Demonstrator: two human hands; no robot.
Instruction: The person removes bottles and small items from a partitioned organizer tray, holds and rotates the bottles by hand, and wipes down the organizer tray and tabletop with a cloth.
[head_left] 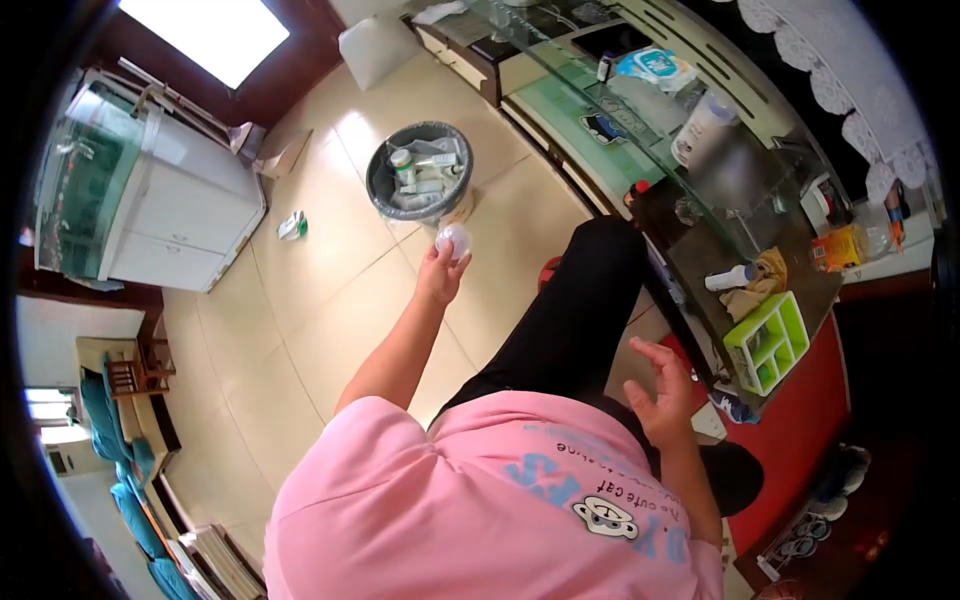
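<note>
A round, clear plastic piece (453,240) is in the left hand (440,275) near the centre of the frame, just below the waste bin (376,182) as seen here. The left hand is closed around its lower part in a fingertip grip. The piece looks nearly round, so no long axis can be made out; its free rounded side points up the frame, towards the bin. The right hand (663,392), right of centre, is open with fingers parted and holds nothing, nearest to the edge of the glass-topped table (690,215).

The bin's dark rim is uncovered at the top, and inside lie a white bottle with a green cap (402,166) and other pale containers. Left of the bin and left hand, tiled floor (300,340) gives open room, with a small green-and-white packet (293,227) lying on it at centre left. To the right, the black trouser leg (550,320) and the table's long edge bound the space. At the table's near end, at right, stand a lime-green divided organizer (741,345) and, beside it, a lying white bottle (730,278).

The fingers hide part of the plastic piece, and glare blurs its outline; whether it touches the bin cannot be told. The frame's dark rounded border cuts off the corners.
</note>
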